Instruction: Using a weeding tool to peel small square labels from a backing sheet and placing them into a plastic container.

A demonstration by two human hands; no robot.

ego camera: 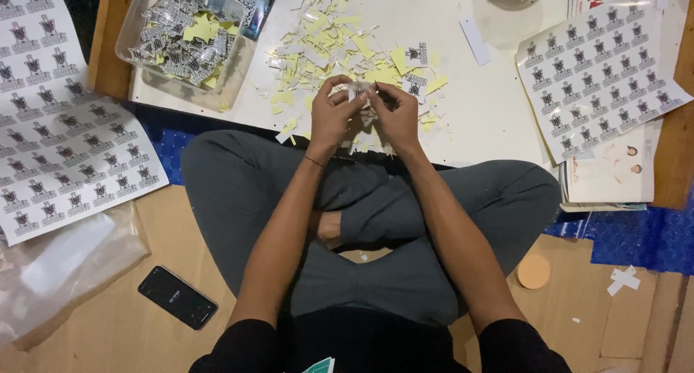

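Thin sticker [360, 91] pinched between my left hand [334, 116] and right hand [396, 115] above the scraps [340, 44] could tear if I peel hastily.

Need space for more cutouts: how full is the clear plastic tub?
Partly full: the clear plastic tub holds a loose heap of sticker cutouts, below its rim.

Around the white board [499, 120], passage was tight: a heap of yellow and white paper scraps [347, 48] covered its middle, a clear plastic tub [181, 37] blocked its left edge and a sticker sheet [603, 76] overlapped its right. Bare board lay open between scraps and sheet. Below the board, a phone [177, 297] and an orange disc [533, 272] dotted the wooden floor [116, 329].
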